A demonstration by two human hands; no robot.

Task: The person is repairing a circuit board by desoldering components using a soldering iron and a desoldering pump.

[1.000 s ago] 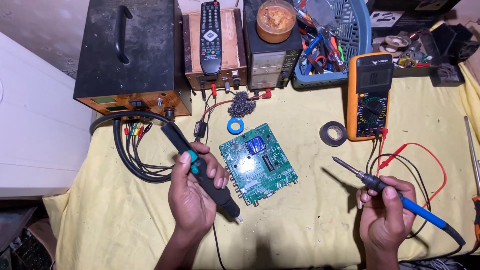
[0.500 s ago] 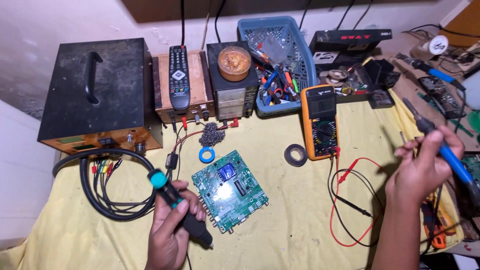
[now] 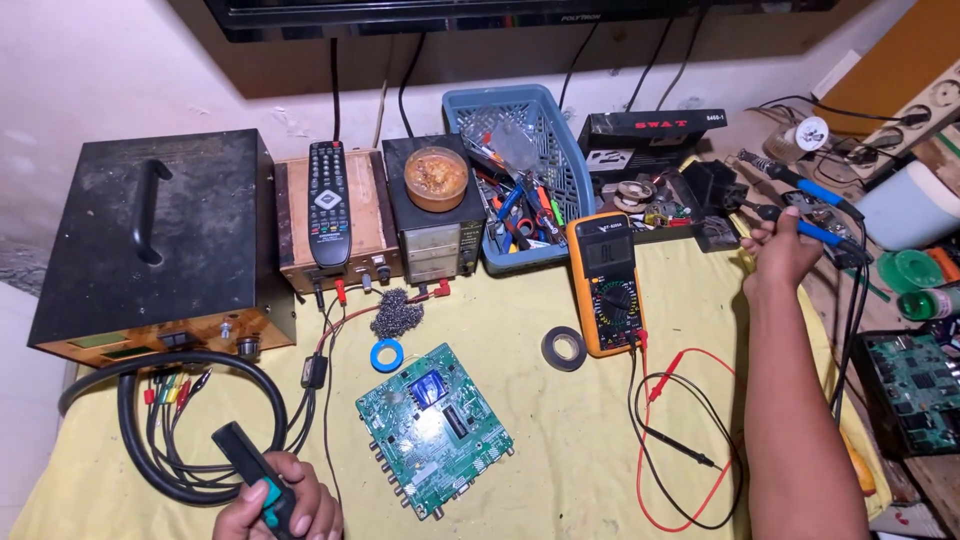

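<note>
The right hand (image 3: 780, 250), closed on the soldering iron (image 3: 815, 232), has swung from beside the board (image 3: 435, 428) to the far right, while the left hand (image 3: 280, 505) grips a black tool (image 3: 250, 465) near the cables (image 3: 190, 420).

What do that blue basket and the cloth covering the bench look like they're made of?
The blue basket looks like moulded plastic: even matt colour, with a regular lattice of holes in its walls. The yellow cloth seems a soft woven fabric, matt, creased and lightly stained; the fibre can't be told.
</note>
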